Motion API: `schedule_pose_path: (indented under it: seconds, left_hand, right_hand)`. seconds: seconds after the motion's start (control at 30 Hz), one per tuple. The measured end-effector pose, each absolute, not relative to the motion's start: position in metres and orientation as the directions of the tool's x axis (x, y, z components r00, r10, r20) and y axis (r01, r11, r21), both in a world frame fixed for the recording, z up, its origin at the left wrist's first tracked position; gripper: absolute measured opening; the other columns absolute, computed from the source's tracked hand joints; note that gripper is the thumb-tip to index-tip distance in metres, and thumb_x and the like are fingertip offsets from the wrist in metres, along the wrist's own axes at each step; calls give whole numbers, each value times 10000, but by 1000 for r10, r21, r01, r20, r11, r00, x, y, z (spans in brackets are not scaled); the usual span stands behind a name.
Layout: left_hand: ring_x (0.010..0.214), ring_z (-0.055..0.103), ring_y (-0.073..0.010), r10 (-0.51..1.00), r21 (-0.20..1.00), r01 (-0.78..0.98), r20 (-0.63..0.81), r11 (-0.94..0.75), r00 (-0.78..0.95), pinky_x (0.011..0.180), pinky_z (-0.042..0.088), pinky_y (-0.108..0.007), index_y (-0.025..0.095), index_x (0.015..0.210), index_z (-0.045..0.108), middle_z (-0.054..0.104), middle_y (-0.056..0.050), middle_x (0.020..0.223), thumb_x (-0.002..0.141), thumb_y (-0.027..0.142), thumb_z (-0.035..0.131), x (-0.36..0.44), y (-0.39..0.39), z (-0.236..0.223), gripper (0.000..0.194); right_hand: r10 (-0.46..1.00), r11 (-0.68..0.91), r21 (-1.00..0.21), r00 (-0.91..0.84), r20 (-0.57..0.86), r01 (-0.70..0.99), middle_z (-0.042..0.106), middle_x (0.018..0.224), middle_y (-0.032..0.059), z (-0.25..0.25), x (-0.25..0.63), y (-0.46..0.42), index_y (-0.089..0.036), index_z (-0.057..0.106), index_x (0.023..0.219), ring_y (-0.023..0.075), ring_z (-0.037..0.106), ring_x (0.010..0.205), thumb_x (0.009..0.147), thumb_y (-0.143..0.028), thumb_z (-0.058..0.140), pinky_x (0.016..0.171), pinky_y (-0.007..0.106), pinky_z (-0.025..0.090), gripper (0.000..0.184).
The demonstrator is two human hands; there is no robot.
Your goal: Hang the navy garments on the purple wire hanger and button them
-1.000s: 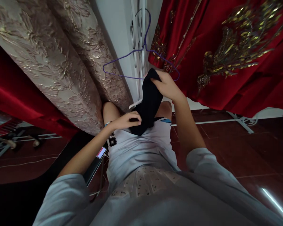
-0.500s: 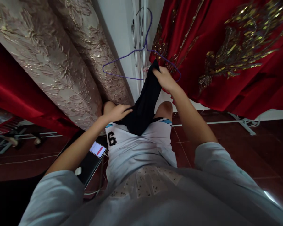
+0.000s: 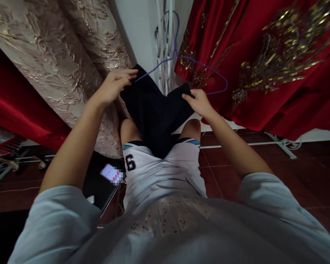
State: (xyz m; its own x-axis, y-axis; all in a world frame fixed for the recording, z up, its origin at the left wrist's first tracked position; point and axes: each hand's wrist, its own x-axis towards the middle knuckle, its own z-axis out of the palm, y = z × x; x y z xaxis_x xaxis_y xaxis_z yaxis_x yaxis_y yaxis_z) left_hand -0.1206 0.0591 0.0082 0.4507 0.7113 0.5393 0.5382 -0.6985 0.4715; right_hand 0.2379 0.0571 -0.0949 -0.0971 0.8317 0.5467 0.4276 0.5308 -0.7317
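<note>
A dark navy or black cloth garment (image 3: pixel 156 110) is stretched between my hands above my lap, its lower end resting between my thighs. At its upper left corner, my left hand (image 3: pixel 114 84) grips the cloth, fingers nearly straight and thumb hidden. My right hand (image 3: pixel 200 102) pinches the upper right edge between thumb and fingers. A purple wire hanger (image 3: pixel 192 59) hangs by its hook in front of me. Its left arm crosses over the cloth near my left fingertips, and its right end sticks out beyond my right hand. Cloth hides much of its lower bar.
A white metal rack (image 3: pixel 165 44) stands behind the hanger. Red sequinned fabric (image 3: pixel 264 73) hangs on the right, and pale embossed fabric (image 3: pixel 71 66) on the left. By my left thigh, a lit phone (image 3: pixel 110 172) lies on a black surface (image 3: pixel 99 190).
My left hand has risen from my lap up and left to the garment's corner. The cloth is now spread wide over part of the hanger. My right hand has moved slightly down and right.
</note>
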Motion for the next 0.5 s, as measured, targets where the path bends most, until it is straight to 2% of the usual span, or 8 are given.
schedule_pose_path:
  seconds: [0.07,0.13,0.23,0.3,0.33,0.4,0.47,0.5]
  left_hand:
    - [1126,551,-200,656,411,519,571,-749,494,1046,480,-452,220,1020,631,676,-22,1240,961,469,656,-93,61,14,257]
    - [1031,575,-181,620,346,533,592,-772,514,990,496,-412,232,1190,565,692,-15,1109,961,359,657,-76,66,12,277]
    - [890,567,-171,631,251,622,576,-742,520,935,490,-381,222,1232,546,668,-7,950,993,161,496,-74,75,9,252]
    - [918,535,-167,627,152,679,565,-718,536,960,471,-368,218,1127,589,647,-19,987,951,70,465,-81,79,12,261]
    - [943,517,-166,616,107,693,567,-713,547,974,464,-366,218,1086,595,632,-25,1026,920,38,476,-84,81,15,272]
    - [1000,484,-173,602,49,709,571,-704,558,1013,449,-377,216,1055,598,592,-45,1095,866,-17,496,-91,82,21,317]
    - [1065,458,-188,604,31,732,589,-681,537,1040,433,-399,206,1054,608,560,-72,1134,833,-58,495,-93,82,26,362]
    - [1095,449,-196,605,33,743,605,-669,518,1049,424,-408,196,1056,617,558,-82,1137,827,-70,490,-93,82,27,374]
  right_hand:
    - [794,587,-701,-122,595,405,525,712,10,-99,235,48,-186,568,701,162,540,707,927,-326,618,819,362,538,271]
    - [727,649,-660,-51,685,379,595,823,30,-102,238,39,-186,612,788,183,603,825,938,-328,592,882,369,536,208]
    - [547,682,-630,311,777,372,624,904,45,-99,259,28,-184,616,897,186,630,899,942,-246,530,911,363,527,116]
    - [386,693,-614,525,758,377,634,931,56,-87,283,23,-180,601,927,176,636,911,895,-118,510,908,342,520,114]
    - [340,701,-604,568,750,379,644,962,65,-78,297,22,-175,602,938,170,640,935,860,-57,520,910,330,515,164]
    - [423,690,-648,546,724,324,665,1004,77,-59,320,21,-160,629,951,158,649,956,812,20,562,889,317,515,236]
    - [742,557,-813,336,580,171,690,969,75,-41,333,24,-134,670,924,144,664,911,827,0,622,844,335,525,172]
    - [841,485,-869,220,495,99,696,911,69,-34,334,28,-119,684,883,137,670,862,845,-26,640,814,347,532,109]
